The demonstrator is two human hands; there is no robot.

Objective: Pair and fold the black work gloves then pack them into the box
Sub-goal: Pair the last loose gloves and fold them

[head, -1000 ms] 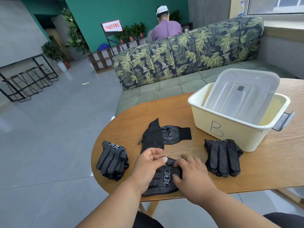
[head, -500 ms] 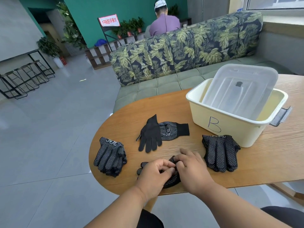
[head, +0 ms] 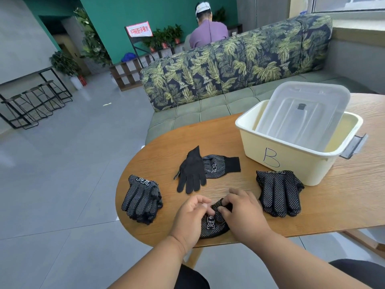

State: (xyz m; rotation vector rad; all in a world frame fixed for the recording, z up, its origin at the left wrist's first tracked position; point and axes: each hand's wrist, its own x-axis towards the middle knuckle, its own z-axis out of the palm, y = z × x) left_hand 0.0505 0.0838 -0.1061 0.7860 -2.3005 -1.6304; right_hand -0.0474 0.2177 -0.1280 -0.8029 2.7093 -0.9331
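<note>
At the near edge of the wooden table (head: pixel 343 205) both hands work one bundle: the left hand (head: pixel 192 217) and the right hand (head: pixel 244 211) have their fingers curled onto a folded black dotted glove pair (head: pixel 214 225), pinching its upper edge between them, with white printing showing on the fabric just below the fingertips. To the left of the hands, near the rounded end of the table, lies a stacked dotted pair (head: pixel 142 200) with fingers pointing toward the viewer; to the right, just in front of the box, lies another stacked pair (head: pixel 279 191), also fingers toward the viewer. Beyond the hands, toward the table's middle, two loose gloves (head: pixel 205 168) overlap — a plain black one lying fingers down across a dotted one whose cuff points right. Farther right stands the cream box (head: pixel 291 163), marked with a handwritten "B" on its near wall, a clear lid (head: pixel 302 115) tilted inside it and a grey handle at its right end. Behind the table runs a leaf-patterned sofa (head: pixel 229 65), and beyond that a person in a purple shirt (head: pixel 208 35) sits facing away before a green wall.
</note>
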